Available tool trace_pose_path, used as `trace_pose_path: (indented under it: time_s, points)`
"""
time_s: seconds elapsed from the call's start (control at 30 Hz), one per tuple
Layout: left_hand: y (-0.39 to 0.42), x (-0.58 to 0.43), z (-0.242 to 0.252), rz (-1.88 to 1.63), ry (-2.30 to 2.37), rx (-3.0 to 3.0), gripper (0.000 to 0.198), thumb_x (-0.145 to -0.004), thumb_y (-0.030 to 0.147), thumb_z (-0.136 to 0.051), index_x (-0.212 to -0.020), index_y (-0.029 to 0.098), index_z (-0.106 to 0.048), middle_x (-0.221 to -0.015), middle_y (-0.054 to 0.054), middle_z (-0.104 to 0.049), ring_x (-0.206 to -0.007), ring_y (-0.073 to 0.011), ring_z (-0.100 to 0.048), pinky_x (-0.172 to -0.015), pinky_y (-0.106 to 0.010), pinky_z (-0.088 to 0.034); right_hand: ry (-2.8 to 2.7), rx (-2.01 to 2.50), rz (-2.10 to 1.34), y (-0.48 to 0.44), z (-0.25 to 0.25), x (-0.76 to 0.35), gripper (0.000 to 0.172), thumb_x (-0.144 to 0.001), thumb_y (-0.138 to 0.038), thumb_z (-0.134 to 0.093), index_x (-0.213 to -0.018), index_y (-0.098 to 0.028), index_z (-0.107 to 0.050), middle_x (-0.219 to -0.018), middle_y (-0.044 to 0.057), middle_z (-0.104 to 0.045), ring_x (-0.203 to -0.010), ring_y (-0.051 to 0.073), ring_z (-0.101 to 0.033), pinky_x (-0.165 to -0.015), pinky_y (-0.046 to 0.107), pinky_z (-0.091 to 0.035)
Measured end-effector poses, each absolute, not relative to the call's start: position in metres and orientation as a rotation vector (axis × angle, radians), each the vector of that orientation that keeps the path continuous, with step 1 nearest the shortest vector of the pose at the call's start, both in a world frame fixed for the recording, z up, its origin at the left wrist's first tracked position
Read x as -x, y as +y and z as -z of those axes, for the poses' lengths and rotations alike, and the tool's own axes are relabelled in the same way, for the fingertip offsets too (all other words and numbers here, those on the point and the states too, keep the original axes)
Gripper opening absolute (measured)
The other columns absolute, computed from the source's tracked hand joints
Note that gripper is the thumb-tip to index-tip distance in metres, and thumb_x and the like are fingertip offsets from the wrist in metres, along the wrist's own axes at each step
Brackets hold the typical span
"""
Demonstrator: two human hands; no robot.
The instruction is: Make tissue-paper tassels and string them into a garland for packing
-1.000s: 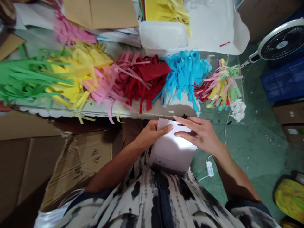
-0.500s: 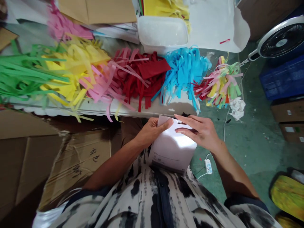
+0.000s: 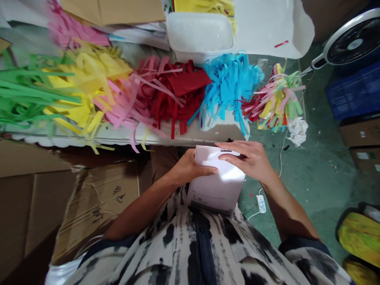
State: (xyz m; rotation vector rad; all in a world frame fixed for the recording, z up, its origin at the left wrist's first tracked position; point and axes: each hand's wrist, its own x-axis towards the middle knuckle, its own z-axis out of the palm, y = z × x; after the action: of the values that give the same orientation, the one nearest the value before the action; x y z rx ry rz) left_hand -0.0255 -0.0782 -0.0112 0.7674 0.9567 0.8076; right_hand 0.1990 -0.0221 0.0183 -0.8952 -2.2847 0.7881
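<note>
A white box [image 3: 215, 192] with small print near its lower end rests against my shirt. My left hand [image 3: 190, 167] grips its left upper side, the thumb lying across the front face. At the upper right, my right hand [image 3: 251, 157] holds the box edge between thumb and fingers, beside a dark slot. Beyond the box, bundles of paper strips lie along the table edge: green [image 3: 26, 93], yellow [image 3: 86, 79], pink [image 3: 126, 101], red [image 3: 181, 95] and blue [image 3: 228, 85], with a mixed-colour bundle [image 3: 277, 101] at the right.
A clear plastic container [image 3: 200, 33] stands behind the strips. To the right are a fan [image 3: 353, 41], a blue crate [image 3: 356, 95] and a power strip [image 3: 261, 204] on the floor. Cardboard [image 3: 101, 198] lies at the lower left; crumpled white paper [image 3: 297, 130] is near the table corner.
My left thumb has moved down from the box's top edge onto its front face. My right fingers have closed in on the upper edge. The view has shifted slightly.
</note>
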Motion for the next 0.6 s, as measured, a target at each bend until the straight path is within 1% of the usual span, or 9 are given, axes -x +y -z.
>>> trace_pose_path:
  time_s: [0.07, 0.17, 0.27, 0.43, 0.6]
  points:
    - [-0.0781, 0.0260, 0.0109, -0.803, 0.945, -0.767, 0.055, -0.061, 0.031, -0.098, -0.111, 0.014, -0.081, -0.105, -0.007, -0.080, -0.092, -0.0223, -0.071, -0.081, -0.028, -0.054, -2.286, 0.886, -0.787, -0.0221, -0.0175, -0.1993, 0.032, -0.096, -0.037, -0.076, -0.127, -0.029, -0.076, -0.100, 0.002, -0.082, -0.066, 0.010, -0.067, -0.061, 0.025, -0.053]
    - [-0.0781, 0.0266, 0.0111, -0.791, 0.936, -0.760, 0.054, -0.064, 0.032, -0.097, -0.111, 0.014, -0.081, -0.106, -0.009, -0.080, -0.092, -0.0232, -0.071, -0.080, -0.029, -0.055, -2.283, 0.897, -0.796, -0.0218, -0.0161, -0.2000, 0.031, -0.097, -0.039, -0.075, -0.127, -0.030, -0.076, -0.103, 0.002, -0.083, -0.065, 0.011, -0.066, -0.059, 0.026, -0.053]
    - [-0.0784, 0.0279, 0.0123, -0.777, 0.925, -0.749, 0.055, -0.064, 0.032, -0.097, -0.114, 0.014, -0.081, -0.104, -0.009, -0.080, -0.090, -0.0230, -0.071, -0.079, -0.030, -0.055, -2.293, 0.903, -0.798, -0.0210, -0.0156, -0.2001, 0.030, -0.098, -0.040, -0.074, -0.125, -0.029, -0.077, -0.104, 0.003, -0.083, -0.064, 0.011, -0.066, -0.057, 0.025, -0.052]
    - [-0.0790, 0.0314, 0.0149, -0.759, 0.892, -0.716, 0.058, -0.063, 0.030, -0.097, -0.116, 0.015, -0.080, -0.105, -0.008, -0.080, -0.090, -0.0231, -0.072, -0.082, -0.031, -0.056, -2.300, 0.879, -0.782, -0.0208, -0.0160, -0.1984, 0.029, -0.098, -0.041, -0.073, -0.125, -0.030, -0.077, -0.105, 0.002, -0.083, -0.066, 0.011, -0.069, -0.059, 0.025, -0.054]
    - [-0.0779, 0.0339, 0.0169, -0.732, 0.855, -0.675, 0.058, -0.064, 0.028, -0.097, -0.118, 0.015, -0.080, -0.109, -0.009, -0.080, -0.093, -0.0236, -0.073, -0.087, -0.032, -0.057, -2.352, 0.855, -0.685, -0.0213, -0.0158, -0.1977, 0.030, -0.099, -0.040, -0.072, -0.126, -0.028, -0.076, -0.095, 0.002, -0.082, -0.063, 0.011, -0.066, -0.060, 0.025, -0.051]
